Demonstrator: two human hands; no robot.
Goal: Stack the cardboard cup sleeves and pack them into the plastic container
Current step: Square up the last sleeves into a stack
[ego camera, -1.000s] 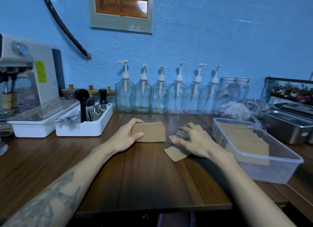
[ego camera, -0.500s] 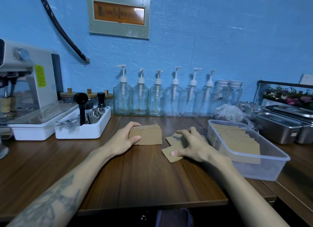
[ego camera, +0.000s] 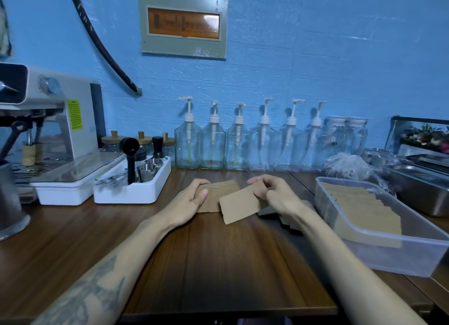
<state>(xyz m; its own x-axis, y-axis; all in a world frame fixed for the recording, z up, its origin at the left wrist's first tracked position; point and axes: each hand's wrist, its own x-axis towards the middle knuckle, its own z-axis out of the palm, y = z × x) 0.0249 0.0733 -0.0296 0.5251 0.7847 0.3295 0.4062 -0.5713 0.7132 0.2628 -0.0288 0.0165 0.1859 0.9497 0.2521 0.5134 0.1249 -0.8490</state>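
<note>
My right hand (ego camera: 274, 193) pinches one loose cardboard sleeve (ego camera: 240, 204) at its far right corner, thumb and fingers curled onto it; the sleeve hangs tilted, its near left corner low over the table (ego camera: 218, 264). My left hand (ego camera: 192, 199) grips the stack of sleeves (ego camera: 218, 193) by its left end, thumb on the near face, fingers curled over the far edge.

Key relation: the stack lies just left of and slightly beyond the held sleeve, and the sleeve already overlaps the stack's right part in this view. Whether they touch, I cannot tell. The stack's long axis runs left to right; the held sleeve's long axis is turned a little off that line, its right end farther. My judgement: the sleeve needs a small turn and a short shift left and away to sit square on top. The right hand is the nearer one for that.

More flat sleeves (ego camera: 289, 224) lie under my right wrist, partly hidden.

The plastic container (ego camera: 398, 259) stands well right of the stack, open-topped, with a row of sleeves inside (ego camera: 359, 208). Its near half shows bare room.

The white tray (ego camera: 131, 193) is near on the left, so motion to the right is the freer path.
</note>
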